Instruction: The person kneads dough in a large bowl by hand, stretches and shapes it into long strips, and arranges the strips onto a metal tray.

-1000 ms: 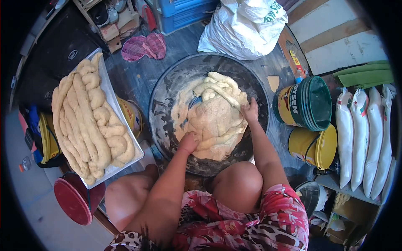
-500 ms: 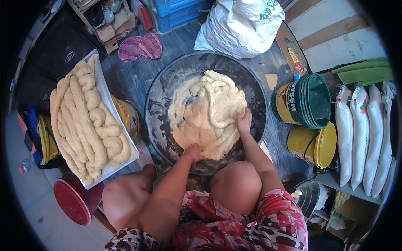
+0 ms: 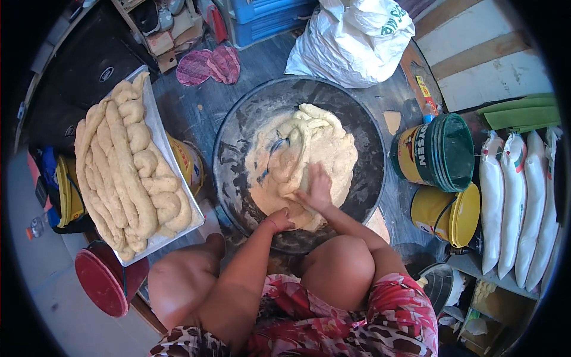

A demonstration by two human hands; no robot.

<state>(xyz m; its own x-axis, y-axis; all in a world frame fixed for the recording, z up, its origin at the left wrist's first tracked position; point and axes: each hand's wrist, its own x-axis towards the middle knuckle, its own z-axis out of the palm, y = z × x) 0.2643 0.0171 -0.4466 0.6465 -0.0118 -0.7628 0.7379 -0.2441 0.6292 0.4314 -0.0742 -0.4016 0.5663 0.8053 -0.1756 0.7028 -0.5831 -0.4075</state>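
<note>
A mass of pale dough (image 3: 339,146), partly coated in fine tan crumbs, lies in a wide black basin (image 3: 229,172) on the floor in front of me. My right hand (image 3: 317,189) rests on the middle of the dough, fingers stretched out and pointing away from me. At the near left edge of the heap is my left hand (image 3: 281,220), its thumb and fingers apart beside the crumbs (image 3: 259,196). Long ropes of crumb-coated dough (image 3: 122,172) are piled on a metal tray (image 3: 159,119) to the left.
A green bucket (image 3: 455,152) and a yellow lidded pail (image 3: 467,214) stand right of the basin. Long white filled bags (image 3: 513,202) lie beyond them. A white sack (image 3: 351,53) sits behind, near pink cloth pads (image 3: 208,65). A red bucket (image 3: 107,285) stands at lower left.
My right hand has moved left from the right edge of the dough onto its middle. The dough's near right part is folded inward. My left hand stays near the same edge.
</note>
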